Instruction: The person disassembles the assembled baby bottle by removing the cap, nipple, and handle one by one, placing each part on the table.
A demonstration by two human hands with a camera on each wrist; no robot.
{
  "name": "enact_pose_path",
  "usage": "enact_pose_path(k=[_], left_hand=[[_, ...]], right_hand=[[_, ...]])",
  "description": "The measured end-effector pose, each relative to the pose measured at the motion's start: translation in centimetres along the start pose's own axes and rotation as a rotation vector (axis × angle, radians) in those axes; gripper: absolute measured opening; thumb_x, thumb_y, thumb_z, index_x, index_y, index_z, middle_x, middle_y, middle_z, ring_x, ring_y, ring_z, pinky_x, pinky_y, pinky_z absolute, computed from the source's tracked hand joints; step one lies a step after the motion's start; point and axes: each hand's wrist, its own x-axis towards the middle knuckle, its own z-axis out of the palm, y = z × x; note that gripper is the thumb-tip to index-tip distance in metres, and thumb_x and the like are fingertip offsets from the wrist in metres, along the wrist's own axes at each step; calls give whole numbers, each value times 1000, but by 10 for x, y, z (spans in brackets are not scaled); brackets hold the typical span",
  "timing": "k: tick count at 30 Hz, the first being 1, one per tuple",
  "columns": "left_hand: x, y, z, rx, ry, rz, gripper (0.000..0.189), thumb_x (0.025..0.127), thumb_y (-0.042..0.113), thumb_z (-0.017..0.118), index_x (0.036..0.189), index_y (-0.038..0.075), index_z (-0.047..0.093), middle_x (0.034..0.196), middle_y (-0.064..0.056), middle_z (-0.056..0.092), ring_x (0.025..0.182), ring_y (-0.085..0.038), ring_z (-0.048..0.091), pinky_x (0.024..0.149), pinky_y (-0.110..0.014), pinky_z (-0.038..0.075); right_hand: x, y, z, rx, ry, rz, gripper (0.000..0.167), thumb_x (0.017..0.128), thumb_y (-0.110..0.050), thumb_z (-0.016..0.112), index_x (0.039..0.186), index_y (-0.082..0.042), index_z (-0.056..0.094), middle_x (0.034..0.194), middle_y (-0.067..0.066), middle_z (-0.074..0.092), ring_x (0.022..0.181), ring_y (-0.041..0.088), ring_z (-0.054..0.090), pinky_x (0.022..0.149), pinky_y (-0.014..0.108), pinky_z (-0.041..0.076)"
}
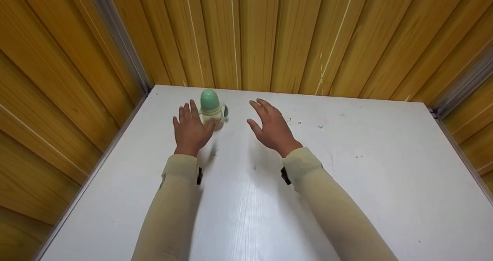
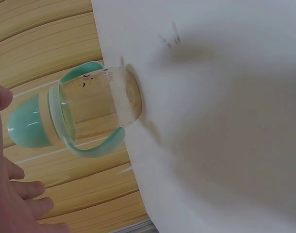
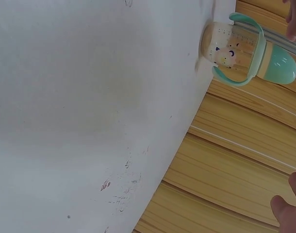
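A clear baby bottle (image 1: 210,101) with a mint-green domed cap and two green side handles stands upright near the far edge of the table. Small printed figures and measuring marks show on its body (image 3: 225,51) in the right wrist view. My left hand (image 1: 190,132) is just in front and left of it, fingers spread, thumb overlapping the bottle's lower part in the head view. In the left wrist view a gap shows between the fingers (image 2: 29,190) and the bottle (image 2: 92,104). To the right, my right hand (image 1: 274,129) hovers over the table, fingers extended, holding nothing.
The white tabletop (image 1: 246,214) has scattered scuffs and chips. Wood-patterned panels (image 1: 254,34) rise behind it and at both sides, with metal posts (image 1: 119,34) at the corners. Both forearms wear light sleeves (image 1: 165,211), and shadows fall beneath them.
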Motion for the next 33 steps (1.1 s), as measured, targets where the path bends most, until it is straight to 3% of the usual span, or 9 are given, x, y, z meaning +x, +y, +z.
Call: enact_pose_path(k=[9,21,33], left_hand=[[0,1,4,-30,-31,-21,93,90,58,45,155,4,8,159,-24,17,149,-40,12,117,-61,12],[-6,-27,-3,-33,-51,-102,101,87,60,51,155,2,4,159,-24,16,149,-40,11,117,-61,10],[-9,-29,-1,-142,-120,-124,99,89,54,55,155,5,0,161,-21,11,150,-38,7,119,-59,7]], right_hand=[[4,-6,0,-10,5,1,58,100,-42,48,151,-21,33,155,7,34,141,30,36,116,47,30],[18,-33,18,32,-8,-72,57,100,-41,49,151,-20,34,154,8,36,141,27,37,116,45,30],[20,-41,25,45,-28,-71,57,99,-40,49,150,-20,35,154,8,36,141,28,37,116,45,31]])
